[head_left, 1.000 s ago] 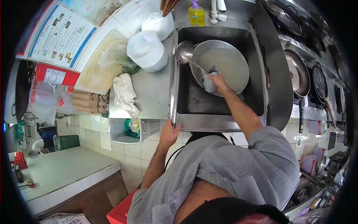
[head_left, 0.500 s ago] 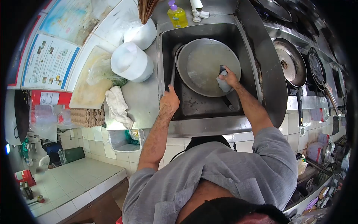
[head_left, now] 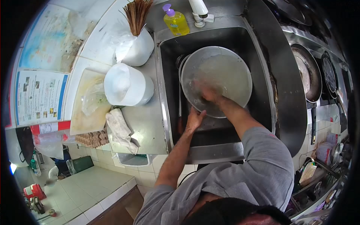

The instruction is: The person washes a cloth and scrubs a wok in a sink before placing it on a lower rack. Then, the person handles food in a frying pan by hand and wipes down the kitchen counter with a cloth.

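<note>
While right hand [head_left: 209, 92] blurs inside basin [head_left: 246, 75], left hand [head_left: 195, 119] now against it

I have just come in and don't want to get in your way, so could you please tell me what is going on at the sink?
A person is working over a large metal bowl in the sink. Their right hand is down in the bowl's cloudy water, too blurred to show whether it holds anything. Their left hand is at the bowl's near rim.
</note>
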Available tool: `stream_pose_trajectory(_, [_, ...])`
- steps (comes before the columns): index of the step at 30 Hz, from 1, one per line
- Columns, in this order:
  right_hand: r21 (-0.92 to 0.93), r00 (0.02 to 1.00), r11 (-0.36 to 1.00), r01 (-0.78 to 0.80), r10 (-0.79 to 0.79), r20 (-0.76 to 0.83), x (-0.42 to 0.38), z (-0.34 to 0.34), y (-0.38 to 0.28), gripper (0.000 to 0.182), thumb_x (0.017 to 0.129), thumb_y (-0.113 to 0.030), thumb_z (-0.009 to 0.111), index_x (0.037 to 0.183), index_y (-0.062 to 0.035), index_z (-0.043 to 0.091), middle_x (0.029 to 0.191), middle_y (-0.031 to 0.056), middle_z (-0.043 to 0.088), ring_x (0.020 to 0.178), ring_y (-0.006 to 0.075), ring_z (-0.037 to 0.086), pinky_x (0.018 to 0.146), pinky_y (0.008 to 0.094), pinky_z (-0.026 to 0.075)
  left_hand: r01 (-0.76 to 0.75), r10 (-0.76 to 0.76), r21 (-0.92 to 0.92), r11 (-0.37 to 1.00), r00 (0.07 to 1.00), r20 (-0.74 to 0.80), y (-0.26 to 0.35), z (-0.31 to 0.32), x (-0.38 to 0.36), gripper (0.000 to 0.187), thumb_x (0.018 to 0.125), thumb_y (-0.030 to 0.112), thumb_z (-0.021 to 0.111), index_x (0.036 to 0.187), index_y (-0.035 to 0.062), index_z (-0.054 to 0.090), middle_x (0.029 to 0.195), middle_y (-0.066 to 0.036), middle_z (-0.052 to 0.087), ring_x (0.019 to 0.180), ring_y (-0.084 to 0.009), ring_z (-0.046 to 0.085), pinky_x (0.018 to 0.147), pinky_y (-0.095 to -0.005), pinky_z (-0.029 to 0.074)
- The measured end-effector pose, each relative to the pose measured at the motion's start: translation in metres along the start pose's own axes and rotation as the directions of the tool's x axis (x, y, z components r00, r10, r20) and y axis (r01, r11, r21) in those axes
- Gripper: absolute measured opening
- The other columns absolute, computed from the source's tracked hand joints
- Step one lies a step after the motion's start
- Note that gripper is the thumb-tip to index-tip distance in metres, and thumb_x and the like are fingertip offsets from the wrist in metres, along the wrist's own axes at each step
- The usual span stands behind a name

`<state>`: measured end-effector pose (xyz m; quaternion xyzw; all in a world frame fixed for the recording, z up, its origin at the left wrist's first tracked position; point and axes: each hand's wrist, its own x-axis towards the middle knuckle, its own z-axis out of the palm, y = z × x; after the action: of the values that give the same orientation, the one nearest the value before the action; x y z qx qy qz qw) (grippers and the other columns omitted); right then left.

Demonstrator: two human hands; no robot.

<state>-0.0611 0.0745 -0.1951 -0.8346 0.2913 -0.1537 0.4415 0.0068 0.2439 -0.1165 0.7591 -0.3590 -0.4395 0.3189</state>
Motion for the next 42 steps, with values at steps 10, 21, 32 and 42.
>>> stream_pose_trajectory(10, [-0.848, 0.948, 0.434, -0.303, 0.051, -0.313, 0.079, -0.124, 0.059, 0.048, 0.089, -0.019, 0.036, 0.134, -0.0352, 0.032, 0.148, 0.0071, 0.007, 0.135, 0.0336, 0.005, 0.103, 0.0601, 0.007, 0.104, -0.134, -0.238, 0.966, 0.985, -0.112, 0.008, 0.005, 0.026, 0.038, 0.084, 0.005, 0.053, 0.110, -0.0010, 0.026, 0.092, -0.019, 0.057, 0.074, -0.0257, 0.063, 0.048, -0.0304, 0.051])
stream_pose_trajectory(21, [-0.825, 0.822, 0.465, -0.323, 0.570, -0.001, -0.051, -0.058, 0.063, 0.047, 0.086, -0.032, 0.041, 0.128, -0.0103, 0.043, 0.140, 0.0183, 0.025, 0.128, 0.0371, 0.022, 0.102, 0.0617, 0.011, 0.185, -0.209, -0.362, 0.914, 0.978, -0.026, 0.008, -0.004, 0.039, 0.029, 0.083, 0.004, 0.051, 0.104, -0.0015, 0.031, 0.085, -0.017, 0.057, 0.053, -0.0198, 0.061, 0.042, -0.0299, 0.049])
stream_pose_trajectory(32, [-0.079, 0.848, 0.995, 0.065, -0.097, -0.521, 0.115, 0.029, -0.014, 0.065, 0.080, -0.025, 0.058, 0.136, -0.0096, 0.028, 0.138, 0.0247, 0.023, 0.124, 0.0454, 0.024, 0.100, 0.0543, 0.022, 0.184, -0.197, -0.264, 0.947, 0.980, -0.021, 0.020, -0.007, 0.032, 0.038, 0.079, 0.005, 0.055, 0.109, -0.0031, 0.034, 0.092, -0.016, 0.056, 0.059, -0.0200, 0.060, 0.048, -0.0290, 0.051])
stream_pose_trajectory(42, [-0.107, 0.861, 0.858, -0.503, 0.487, -0.144, 0.088, -0.023, -0.023, 0.067, 0.073, -0.041, 0.061, 0.133, -0.0333, 0.033, 0.141, 0.0146, 0.023, 0.124, 0.0421, 0.028, 0.101, 0.0497, 0.025, 0.014, -0.054, -0.228, 0.973, 0.984, -0.169, -0.040, 0.015, 0.068, 0.033, 0.073, 0.006, 0.058, 0.103, -0.0061, 0.054, 0.101, -0.019, 0.060, 0.081, -0.0289, 0.062, 0.066, -0.0361, 0.051])
